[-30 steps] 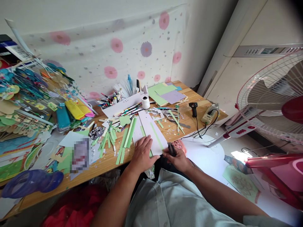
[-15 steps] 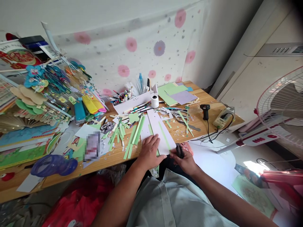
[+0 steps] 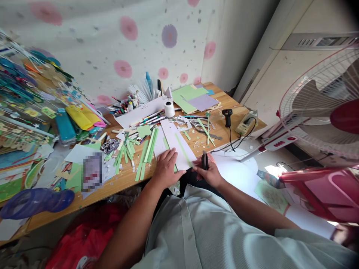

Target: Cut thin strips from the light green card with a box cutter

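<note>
My left hand lies flat with fingers spread on a long white card, over its left side near the table's front edge. Along that card runs a thin light-green paper strip. At the strip's near end is my right hand, closed around a small black handheld tool that stands upright from the grip; its exact kind is unclear. The right thumb and fingertips are close to the card's front corner, and whether they also pinch the strip cannot be seen. Cut green strips lie in a bundle left of the card.
Behind the card stand a white thread spool and pens. Pliers, a black glue gun and a power strip lie to the right. A pedestal fan stands beside the table. A purple plastic container sits front left.
The view has shifted right and tilted lower, so everything appears further left and higher. Both hands keep nearly the same places on the card; the black tool now points more upright.
</note>
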{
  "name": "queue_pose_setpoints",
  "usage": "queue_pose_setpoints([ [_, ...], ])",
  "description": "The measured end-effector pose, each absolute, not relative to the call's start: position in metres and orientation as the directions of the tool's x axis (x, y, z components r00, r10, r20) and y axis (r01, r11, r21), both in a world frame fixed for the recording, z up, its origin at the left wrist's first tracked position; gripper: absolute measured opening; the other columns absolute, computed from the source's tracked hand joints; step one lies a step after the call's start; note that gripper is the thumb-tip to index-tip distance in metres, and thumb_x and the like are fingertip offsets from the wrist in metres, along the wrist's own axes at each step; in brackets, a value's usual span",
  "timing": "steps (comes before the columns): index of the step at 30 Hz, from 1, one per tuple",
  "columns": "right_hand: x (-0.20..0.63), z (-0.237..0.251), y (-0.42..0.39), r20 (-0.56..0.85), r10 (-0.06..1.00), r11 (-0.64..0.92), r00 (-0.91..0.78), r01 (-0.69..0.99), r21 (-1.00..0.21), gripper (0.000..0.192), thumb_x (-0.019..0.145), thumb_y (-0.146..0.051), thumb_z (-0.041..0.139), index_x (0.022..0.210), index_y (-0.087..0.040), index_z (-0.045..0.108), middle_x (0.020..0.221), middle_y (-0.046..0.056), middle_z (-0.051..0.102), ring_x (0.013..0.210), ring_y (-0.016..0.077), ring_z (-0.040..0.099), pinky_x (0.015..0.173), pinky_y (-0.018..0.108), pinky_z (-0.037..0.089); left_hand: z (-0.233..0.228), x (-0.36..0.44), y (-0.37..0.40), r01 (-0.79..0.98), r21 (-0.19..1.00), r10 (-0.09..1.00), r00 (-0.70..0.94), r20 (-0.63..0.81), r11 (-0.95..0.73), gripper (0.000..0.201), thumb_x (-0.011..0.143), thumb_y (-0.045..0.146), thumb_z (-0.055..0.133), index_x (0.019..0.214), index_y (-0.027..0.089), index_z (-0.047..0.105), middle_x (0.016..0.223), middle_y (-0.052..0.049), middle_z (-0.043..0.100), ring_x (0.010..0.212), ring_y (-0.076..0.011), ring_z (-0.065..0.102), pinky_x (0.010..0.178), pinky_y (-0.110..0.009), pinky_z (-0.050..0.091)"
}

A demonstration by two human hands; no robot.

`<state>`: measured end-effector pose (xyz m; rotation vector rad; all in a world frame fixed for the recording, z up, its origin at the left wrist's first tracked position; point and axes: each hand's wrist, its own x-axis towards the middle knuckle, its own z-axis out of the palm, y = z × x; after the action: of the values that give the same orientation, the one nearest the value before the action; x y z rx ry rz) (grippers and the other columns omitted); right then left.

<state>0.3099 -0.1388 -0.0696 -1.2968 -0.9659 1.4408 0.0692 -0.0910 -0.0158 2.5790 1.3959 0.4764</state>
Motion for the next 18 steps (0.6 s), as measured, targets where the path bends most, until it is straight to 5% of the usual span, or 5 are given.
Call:
queue_pose_setpoints([
  [14, 0.322, -0.056, -0.150, -0.253, 0.957, -0.253, 0.144, -0.017, -0.967, 0.063, 0.075, -0.071, 0.087, 0.112, -0.021, 0.075, 0.073, 0.002, 0.070, 0.050, 0.0187, 0.057, 0.048, 0.036, 0.051, -0.015, 0.071, -0.090, 0.784, 0.286, 0.834, 0.519, 0.186, -0.552, 0.078, 0.087, 0.047, 0.086, 0.154, 0.020, 0.056, 0.169, -0.018, 0.052, 0.154, -0.0405, 0.047, 0.127, -0.059, 0.038],
  [18, 0.327, -0.041, -0.148, -0.120, 0.983, -0.151, 0.140, 0.242, -0.958, 0.054, 0.087, -0.060, 0.079, 0.124, -0.022, 0.071, 0.103, 0.008, 0.078, 0.078, 0.0254, 0.071, 0.070, 0.040, 0.061, -0.016, 0.069, -0.091, 0.779, 0.294, 0.833, 0.517, 0.197, -0.553, 0.079, 0.086, 0.047, 0.087, 0.153, 0.020, 0.057, 0.168, -0.018, 0.052, 0.154, -0.0408, 0.047, 0.127, -0.060, 0.037],
])
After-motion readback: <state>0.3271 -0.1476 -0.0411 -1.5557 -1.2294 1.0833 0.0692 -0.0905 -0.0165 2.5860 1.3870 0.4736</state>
